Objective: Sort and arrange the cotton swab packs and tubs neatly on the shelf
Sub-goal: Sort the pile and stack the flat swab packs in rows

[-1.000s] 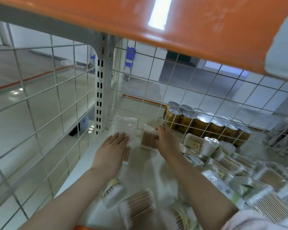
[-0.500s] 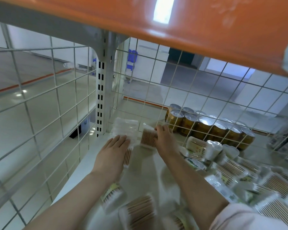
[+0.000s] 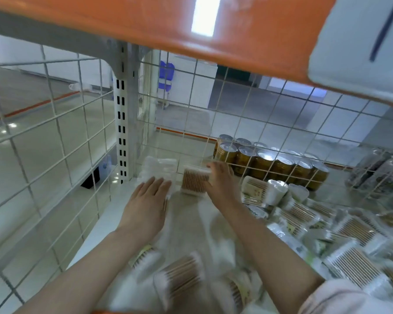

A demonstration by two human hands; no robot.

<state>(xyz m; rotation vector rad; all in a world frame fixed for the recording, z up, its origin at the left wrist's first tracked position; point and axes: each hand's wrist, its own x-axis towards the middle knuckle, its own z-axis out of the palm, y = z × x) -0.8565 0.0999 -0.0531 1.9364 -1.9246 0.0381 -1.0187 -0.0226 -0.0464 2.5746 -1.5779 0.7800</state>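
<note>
My right hand (image 3: 220, 181) grips a box of wooden-stick cotton swabs (image 3: 194, 180) near the back of the white shelf (image 3: 114, 214). My left hand (image 3: 146, 203) lies flat with straight fingers on a flat swab pack (image 3: 166, 200), just in front of a stack of clear white-swab packs (image 3: 158, 167) in the back left corner. Several loose swab packs (image 3: 349, 227) and round tubs (image 3: 276, 192) are heaped on the right. More blurred packs (image 3: 179, 277) lie between my forearms.
White wire mesh (image 3: 55, 155) walls the shelf on the left and at the back. A row of gold cans (image 3: 270, 163) stands behind the back mesh. An orange shelf (image 3: 145, 23) hangs overhead. A slotted upright post (image 3: 121, 132) stands in the back left corner.
Both hands stay at the back left of the shelf; the view has shifted slightly, and the right hand has edged the swab box closer to the corner stack.
</note>
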